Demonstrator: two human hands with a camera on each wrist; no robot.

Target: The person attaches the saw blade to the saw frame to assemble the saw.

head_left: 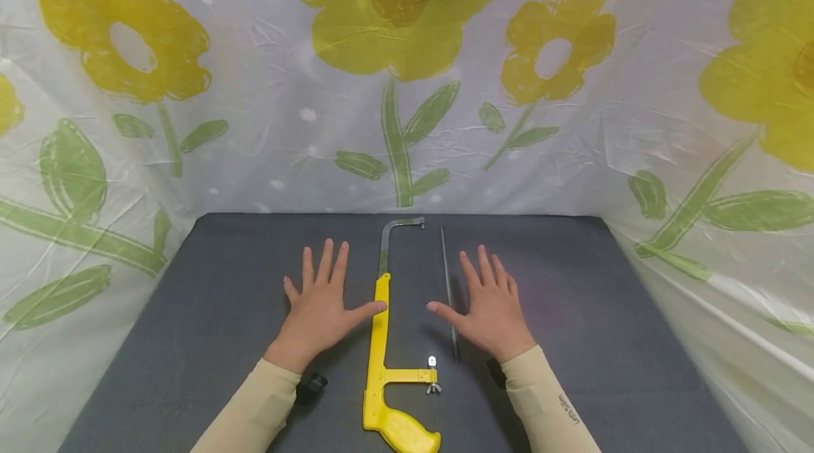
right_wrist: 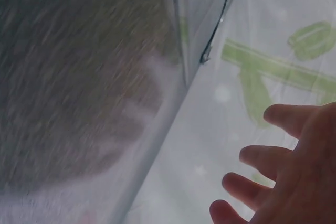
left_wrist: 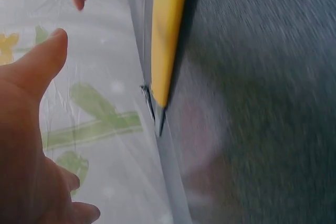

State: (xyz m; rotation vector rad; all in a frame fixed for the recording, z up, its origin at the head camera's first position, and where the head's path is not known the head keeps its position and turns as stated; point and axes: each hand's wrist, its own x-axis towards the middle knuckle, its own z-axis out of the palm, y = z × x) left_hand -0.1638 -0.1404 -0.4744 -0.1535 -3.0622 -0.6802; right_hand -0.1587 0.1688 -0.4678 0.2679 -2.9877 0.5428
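Observation:
A hacksaw frame [head_left: 378, 333] with a yellow handle and a grey metal front arm lies on the dark table, its grip toward me. To its right, apart from it, lies a thin metal hacksaw blade [head_left: 448, 276]. My left hand [head_left: 321, 315] is spread wide just left of the frame, its thumb overlapping the yellow bar in the head view. Fingers fanned, my right hand [head_left: 492, 315] hovers right of the blade, and its thumb reaches across the blade's line in that view. Neither hand holds anything. In the left wrist view the yellow bar [left_wrist: 167, 40] runs beside the thumb.
A wing nut [head_left: 433, 389] sits on the frame's short yellow crossbar. The dark cloth-covered table [head_left: 210, 340] meets a white curtain [head_left: 254, 121] printed with yellow flowers at the back and both sides. Dark wrist devices [head_left: 311, 385] show under the sleeves.

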